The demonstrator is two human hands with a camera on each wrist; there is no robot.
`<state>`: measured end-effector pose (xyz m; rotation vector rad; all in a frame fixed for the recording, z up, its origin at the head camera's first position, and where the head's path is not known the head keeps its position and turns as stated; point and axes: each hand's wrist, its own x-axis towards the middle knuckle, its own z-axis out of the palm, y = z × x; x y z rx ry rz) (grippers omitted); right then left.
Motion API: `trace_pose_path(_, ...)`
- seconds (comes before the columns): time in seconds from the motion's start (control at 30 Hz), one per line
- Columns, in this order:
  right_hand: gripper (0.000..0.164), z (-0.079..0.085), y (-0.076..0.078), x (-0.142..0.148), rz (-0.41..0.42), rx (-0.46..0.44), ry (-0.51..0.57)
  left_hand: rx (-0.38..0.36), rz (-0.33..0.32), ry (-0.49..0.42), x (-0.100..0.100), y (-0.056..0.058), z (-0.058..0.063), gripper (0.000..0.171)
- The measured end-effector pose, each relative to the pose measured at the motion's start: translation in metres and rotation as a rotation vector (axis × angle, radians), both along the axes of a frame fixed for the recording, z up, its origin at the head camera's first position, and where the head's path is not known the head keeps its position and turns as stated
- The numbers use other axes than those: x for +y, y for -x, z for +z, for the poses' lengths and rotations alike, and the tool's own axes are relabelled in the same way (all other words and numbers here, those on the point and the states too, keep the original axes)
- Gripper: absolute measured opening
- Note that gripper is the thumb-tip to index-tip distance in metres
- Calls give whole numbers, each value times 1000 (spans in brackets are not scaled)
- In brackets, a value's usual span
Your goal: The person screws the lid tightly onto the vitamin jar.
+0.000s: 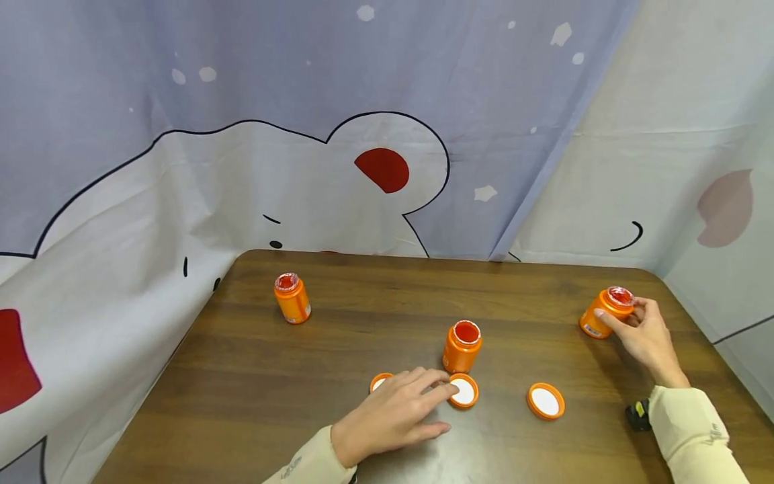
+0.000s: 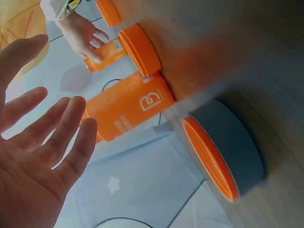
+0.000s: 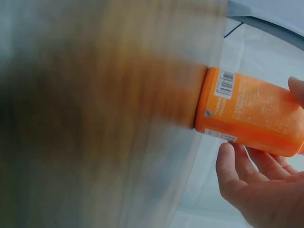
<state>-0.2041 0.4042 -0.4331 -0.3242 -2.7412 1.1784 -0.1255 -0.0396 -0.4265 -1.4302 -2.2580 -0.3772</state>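
My right hand [image 1: 652,339] grips an orange jar [image 1: 607,313] at the table's right, thumb on the near side and fingers behind. The jar is open-topped, with a red inside and clear wrap round its mouth. In the right wrist view its barcode label [image 3: 225,84] shows low on the side, near the table. My left hand [image 1: 396,415] hovers with fingers spread, palm down and holding nothing. By its fingertips lies an upturned orange lid [image 1: 463,391] with a white inside, just before the middle orange jar [image 1: 462,347]. Another lid [image 1: 380,381] is partly hidden behind this hand.
A third orange jar [image 1: 293,298] stands uncapped at the back left. One more upturned lid [image 1: 545,401] lies right of the middle. The brown wooden table [image 1: 242,403] meets a printed curtain [image 1: 302,181] at its back and sides.
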Motion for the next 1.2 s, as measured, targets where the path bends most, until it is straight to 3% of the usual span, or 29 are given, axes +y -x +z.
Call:
trace_pose_path(0.1,88,-1,-1,-2,7,8,-17,14,0,16,6,0,0,43)
trace_pose_path(0.5,84,2,-4,-11,65,16,-42,-42,42,102,26,2,0,51)
trace_pose_path(0.83,66,6,-8,-16,248,27,-53,-82,76,240,55,-1,4,55)
trace_pose_path(1.2,60,15,-8,-30,370,-19,-38,-85,66,240,81,2,-1,44)
